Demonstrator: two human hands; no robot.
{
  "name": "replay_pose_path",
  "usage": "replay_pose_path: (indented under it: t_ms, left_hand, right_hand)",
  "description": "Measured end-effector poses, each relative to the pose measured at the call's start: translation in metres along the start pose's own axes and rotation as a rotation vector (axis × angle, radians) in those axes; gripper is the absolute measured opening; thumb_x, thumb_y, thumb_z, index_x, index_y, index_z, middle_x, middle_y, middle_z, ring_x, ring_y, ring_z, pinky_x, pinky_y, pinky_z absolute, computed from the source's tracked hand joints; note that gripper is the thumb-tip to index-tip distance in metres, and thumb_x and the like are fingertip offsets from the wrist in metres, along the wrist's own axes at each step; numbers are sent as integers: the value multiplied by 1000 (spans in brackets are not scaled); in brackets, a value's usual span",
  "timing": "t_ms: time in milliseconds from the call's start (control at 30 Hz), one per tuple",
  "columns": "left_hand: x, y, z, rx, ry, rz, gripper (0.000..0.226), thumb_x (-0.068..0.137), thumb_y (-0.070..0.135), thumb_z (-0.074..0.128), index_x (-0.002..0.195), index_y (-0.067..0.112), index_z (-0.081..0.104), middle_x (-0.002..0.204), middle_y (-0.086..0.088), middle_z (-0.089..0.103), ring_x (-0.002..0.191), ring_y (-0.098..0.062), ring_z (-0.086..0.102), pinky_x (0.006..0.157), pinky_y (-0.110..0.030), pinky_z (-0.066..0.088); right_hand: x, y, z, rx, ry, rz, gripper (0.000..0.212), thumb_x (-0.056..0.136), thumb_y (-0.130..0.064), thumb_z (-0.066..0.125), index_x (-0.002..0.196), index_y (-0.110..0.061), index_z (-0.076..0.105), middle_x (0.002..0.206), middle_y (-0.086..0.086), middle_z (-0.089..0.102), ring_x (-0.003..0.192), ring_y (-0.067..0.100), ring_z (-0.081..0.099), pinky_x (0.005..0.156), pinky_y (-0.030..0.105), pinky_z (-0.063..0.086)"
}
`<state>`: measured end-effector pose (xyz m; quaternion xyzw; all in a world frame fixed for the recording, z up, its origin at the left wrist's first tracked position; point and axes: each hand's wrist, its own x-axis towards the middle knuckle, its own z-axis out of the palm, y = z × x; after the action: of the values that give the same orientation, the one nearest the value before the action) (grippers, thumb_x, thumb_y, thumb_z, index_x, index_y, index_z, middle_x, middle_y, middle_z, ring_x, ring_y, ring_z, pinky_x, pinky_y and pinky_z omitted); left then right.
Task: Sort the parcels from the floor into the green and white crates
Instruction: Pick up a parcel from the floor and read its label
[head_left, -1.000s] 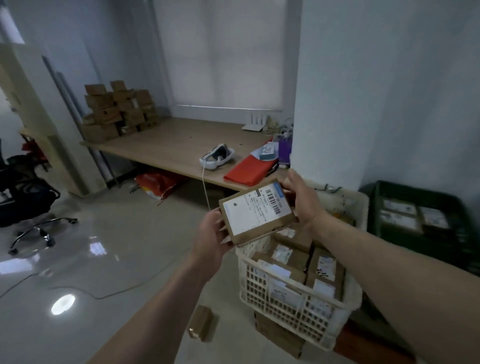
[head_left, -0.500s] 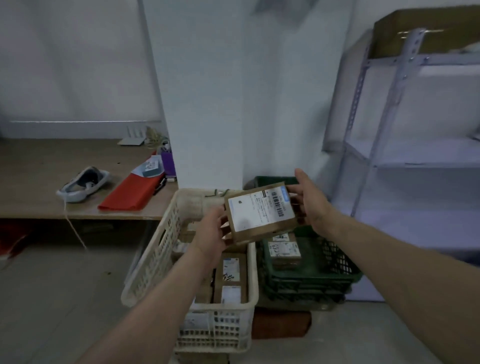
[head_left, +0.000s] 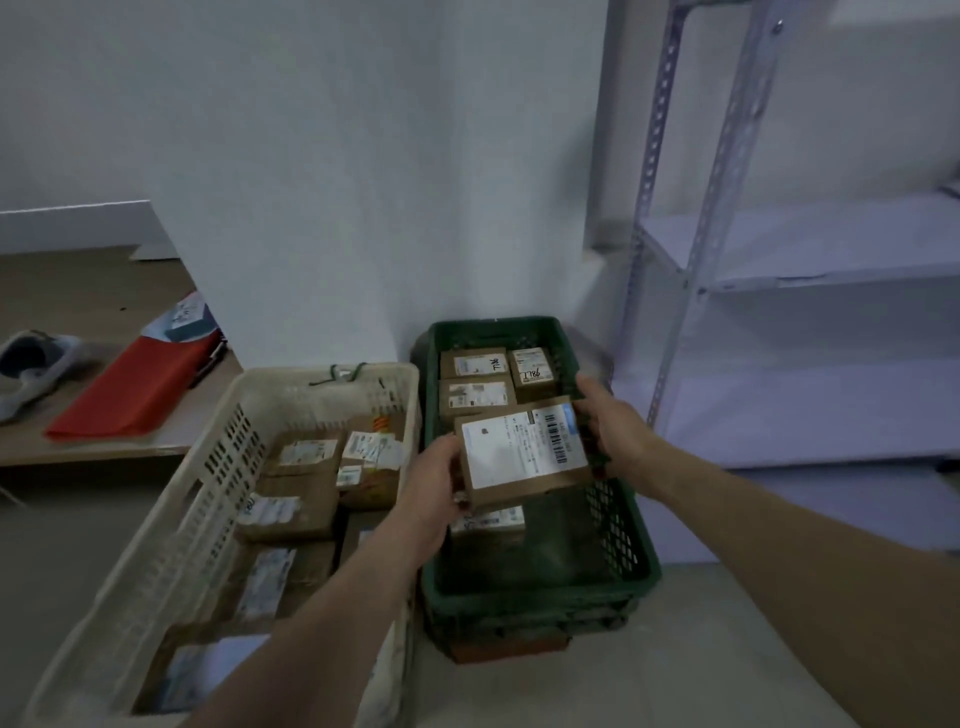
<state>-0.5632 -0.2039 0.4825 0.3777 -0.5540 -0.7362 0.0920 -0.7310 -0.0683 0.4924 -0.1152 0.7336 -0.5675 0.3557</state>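
Now, parcel (head_left: 524, 452): is held above the green crate (head_left: 623, 566).
Left hand (head_left: 434, 480): is wrapped round its left edge.
Right hand (head_left: 615, 423): is wrapped round its right edge.

Two crates stand side by side: one white crate (head_left: 311, 376) at nine o'clock and one green crate (head_left: 530, 618) at three o'clock. Two hands, the left hand (head_left: 436, 483) and the right hand (head_left: 618, 426), share one held parcel (head_left: 519, 457). The green crate shows four more parcels (head_left: 474, 364): three at its twelve o'clock end and one under the held parcel. The white crate shows about six, some partly hidden. One red folder (head_left: 130, 384) lies at ten o'clock, and one shelf unit (head_left: 810, 249) stands at two o'clock.
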Motion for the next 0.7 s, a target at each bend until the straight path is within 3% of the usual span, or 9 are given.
replay_pose_path:
  t_ms: [233,333,400,467,533,600,700]
  left_hand:
    - [64,-51,6,78,157,-267,36,101,46,44,116,22,66,101,-6,77,103,-25,68,94,-41,52]
    - [84,-78,-2,143,190,-357,62,81,62,50,129,25,61,118,-4,71,116,-28,61,109,-48,43]
    - [96,-93,-7,197,184,-396,72,79,64,49,139,24,54,133,-4,63,126,-29,53,115,-49,36]
    - [101,-99,-8,223,181,-431,86,78,68,50,149,21,43,148,-6,50,136,-31,43,118,-49,30]
    - [105,-102,-7,243,186,-462,95,75,71,50,154,21,34,155,-8,41,142,-32,36,119,-49,27]
    - [108,-105,-5,269,187,-449,77,95,58,45,158,18,26,161,-8,29,147,-30,27,121,-46,22]
    - [121,-118,-6,321,175,-446,65,104,44,43,157,12,25,161,-9,30,148,-27,27,121,-39,21]
  right_hand:
    - [50,70,7,-58,-116,264,58,98,-72,39,111,-26,72,115,1,72,118,28,60,104,49,43]
    - [58,94,18,-53,-134,331,46,101,-68,40,96,-31,67,101,-3,66,117,28,54,105,52,39]
    - [63,104,24,-55,-150,359,41,103,-64,40,89,-33,63,113,2,68,119,28,53,113,53,36]
    - [68,115,30,-77,-163,385,42,104,-62,38,104,-31,67,141,10,61,133,32,50,117,50,31]
    - [73,124,35,-87,-162,404,57,105,-61,36,135,-21,63,152,11,54,144,33,43,120,49,27]
    - [79,135,38,-90,-174,430,64,104,-63,37,145,-19,57,153,10,53,146,32,41,122,50,26]
    - [87,151,42,-102,-193,456,64,102,-67,38,146,-25,56,153,7,53,145,29,42,124,51,26]
